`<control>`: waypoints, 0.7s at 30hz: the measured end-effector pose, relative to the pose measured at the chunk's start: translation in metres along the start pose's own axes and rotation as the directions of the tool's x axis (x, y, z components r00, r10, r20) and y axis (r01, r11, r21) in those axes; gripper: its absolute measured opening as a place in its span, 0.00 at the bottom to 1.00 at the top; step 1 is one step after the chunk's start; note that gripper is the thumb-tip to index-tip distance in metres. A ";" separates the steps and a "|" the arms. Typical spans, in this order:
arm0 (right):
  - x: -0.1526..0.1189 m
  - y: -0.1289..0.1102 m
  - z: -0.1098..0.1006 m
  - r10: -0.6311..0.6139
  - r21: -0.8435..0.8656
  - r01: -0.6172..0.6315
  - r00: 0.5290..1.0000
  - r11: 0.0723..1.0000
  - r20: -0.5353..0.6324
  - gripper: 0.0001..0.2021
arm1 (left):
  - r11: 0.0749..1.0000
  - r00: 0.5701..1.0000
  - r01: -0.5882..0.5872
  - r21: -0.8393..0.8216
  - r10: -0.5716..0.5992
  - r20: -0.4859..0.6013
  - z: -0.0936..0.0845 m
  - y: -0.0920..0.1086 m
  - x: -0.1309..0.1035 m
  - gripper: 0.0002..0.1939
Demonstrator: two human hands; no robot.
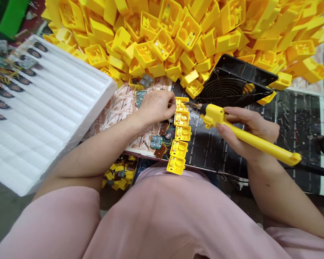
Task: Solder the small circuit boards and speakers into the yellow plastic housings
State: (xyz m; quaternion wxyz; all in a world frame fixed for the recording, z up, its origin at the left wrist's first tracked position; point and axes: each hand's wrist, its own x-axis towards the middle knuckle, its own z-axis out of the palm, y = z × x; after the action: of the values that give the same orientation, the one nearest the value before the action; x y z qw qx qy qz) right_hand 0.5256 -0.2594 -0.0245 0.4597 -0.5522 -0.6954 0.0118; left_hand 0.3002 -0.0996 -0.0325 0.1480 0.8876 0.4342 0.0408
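Note:
My right hand (248, 129) is wrapped round a yellow soldering iron (255, 140), whose tip points left at the farthest of several yellow housings (182, 133) lined up towards my body. At the left side of that housing, my left hand (159, 104) pinches something too small to make out, perhaps a thin wire. A green circuit board (140, 98) lies by the left hand, partly covered by it. Nearer to me, another green board (156, 141) with wires and a small round speaker (167, 135) sits left of the row.
Yellow housings (162, 45) are heaped across the back. A black fan (232, 81) stands behind the iron. On the left, a white foam tray (56, 104) holds round speakers with wires. Below the table edge are more yellow parts (120, 174).

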 end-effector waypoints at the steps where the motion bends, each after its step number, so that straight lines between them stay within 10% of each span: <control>1: 0.003 0.001 0.000 -0.045 -0.039 0.046 0.999 0.998 0.029 0.18 | 1.000 1.000 0.012 0.022 -0.012 0.010 0.000 0.002 0.001 0.13; 21: 0.042 0.012 0.002 -0.371 0.098 0.358 0.886 0.928 0.276 0.06 | 0.992 0.996 0.073 0.102 -0.077 0.038 0.000 0.006 0.002 0.15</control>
State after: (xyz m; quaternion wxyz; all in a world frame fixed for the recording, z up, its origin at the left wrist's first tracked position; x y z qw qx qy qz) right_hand 0.5346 -0.2211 -0.0052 0.3587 -0.3938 -0.8460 0.0213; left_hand 0.3057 -0.1018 -0.0311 0.1137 0.8776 0.4656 -0.0055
